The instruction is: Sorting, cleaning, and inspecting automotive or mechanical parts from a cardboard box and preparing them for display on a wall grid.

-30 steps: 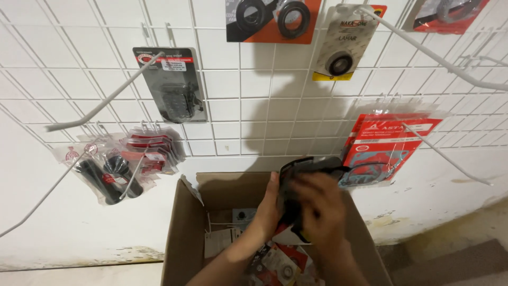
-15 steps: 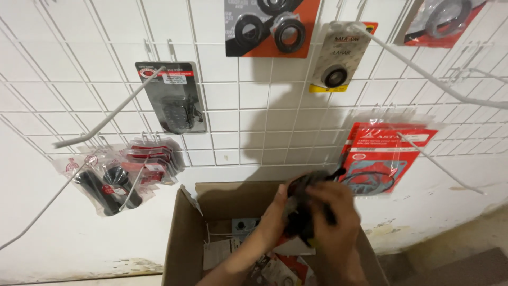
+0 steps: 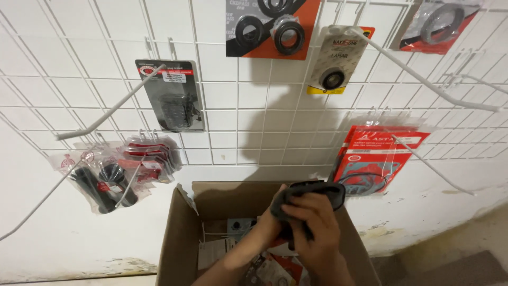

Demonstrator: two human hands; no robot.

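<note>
Lower centre of frame: right hand (image 3: pixel 312 222) and left hand (image 3: pixel 271 222) both closed round a black rubber part (image 3: pixel 312 191), held just above an open cardboard box (image 3: pixel 180 238) w/ packets inside. Behind, a white wire grid (image 3: pixel 238 106) carries hung packs: red gasket pack (image 3: pixel 378 159) at right, grey blister pack (image 3: pixel 172 95) upper left.

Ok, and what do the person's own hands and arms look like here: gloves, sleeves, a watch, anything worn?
Both are bare. The left hand and right hand wear no gloves, and no rings show. The forearms are uncovered down to the frame's lower edge: no sleeves, watch or wristband visible.
</note>
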